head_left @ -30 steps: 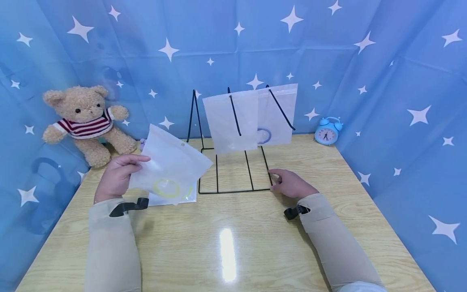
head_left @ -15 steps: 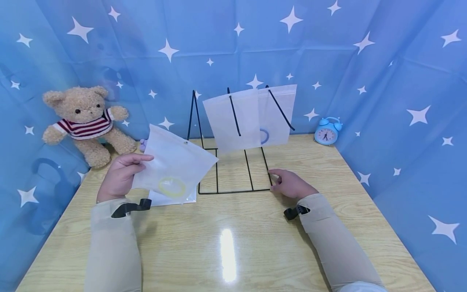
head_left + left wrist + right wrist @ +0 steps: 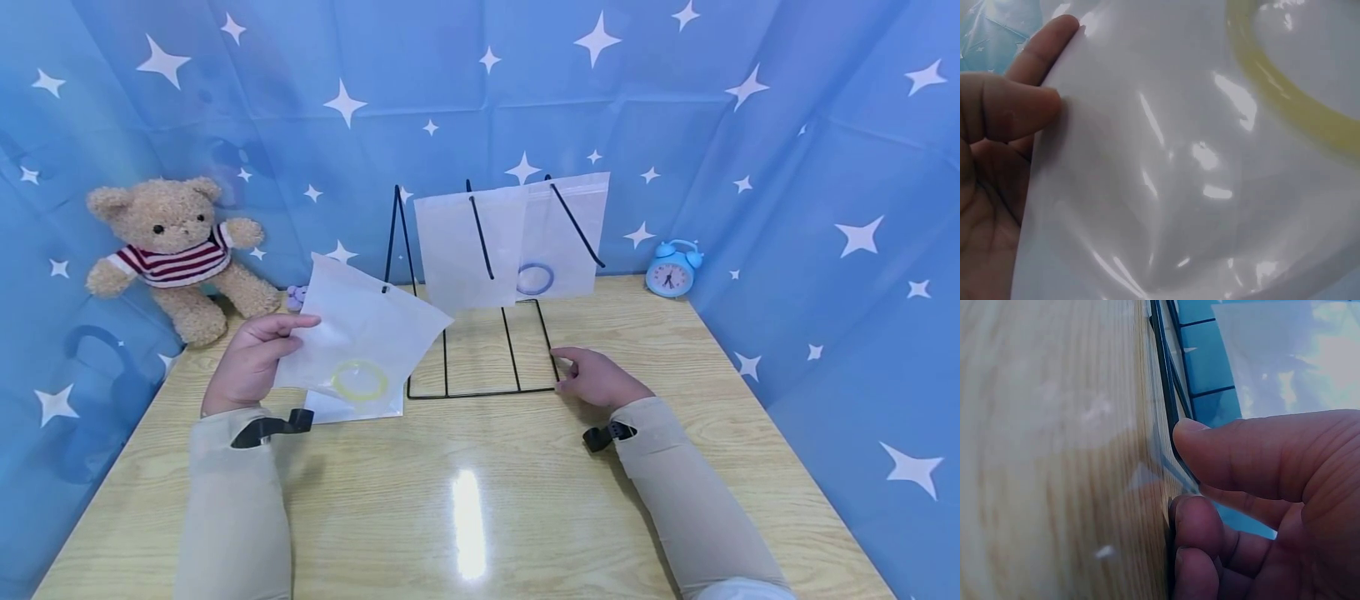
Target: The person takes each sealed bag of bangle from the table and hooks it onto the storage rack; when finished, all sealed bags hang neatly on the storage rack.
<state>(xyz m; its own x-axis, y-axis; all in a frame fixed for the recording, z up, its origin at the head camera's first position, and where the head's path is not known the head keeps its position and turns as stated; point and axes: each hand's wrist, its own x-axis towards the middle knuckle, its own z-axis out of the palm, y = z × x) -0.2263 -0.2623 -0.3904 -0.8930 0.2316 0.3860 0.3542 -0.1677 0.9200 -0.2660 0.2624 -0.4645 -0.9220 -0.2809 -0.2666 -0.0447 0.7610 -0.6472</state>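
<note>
My left hand point(image 3: 251, 358) pinches the left edge of a translucent white plastic zip bag point(image 3: 367, 321) between thumb and fingers. A yellow ring point(image 3: 1260, 81) shows inside this tilted bag. At the bag's punched hole, the dark tip of the left prong point(image 3: 386, 288) of a black wire display rack point(image 3: 480, 394) shows. My right hand point(image 3: 600, 379) pinches the rack's base bar at the front right; in the right wrist view the thumb point(image 3: 1210, 447) lies on the black wire. Two similar bags hang from the middle prong and the right prong.
The left hanging bag point(image 3: 457, 250) overlaps the right one point(image 3: 573, 242), where a blue ring point(image 3: 551, 279) shows. Another bag point(image 3: 330, 410) lies on the wooden table point(image 3: 375, 500). A teddy bear point(image 3: 172, 242) sits back left, a blue alarm clock point(image 3: 671, 271) back right.
My left hand has moved slightly right, bringing the bag's hole to the left prong's tip. The hanging bags have swayed a little. The right hand has stayed on the rack.
</note>
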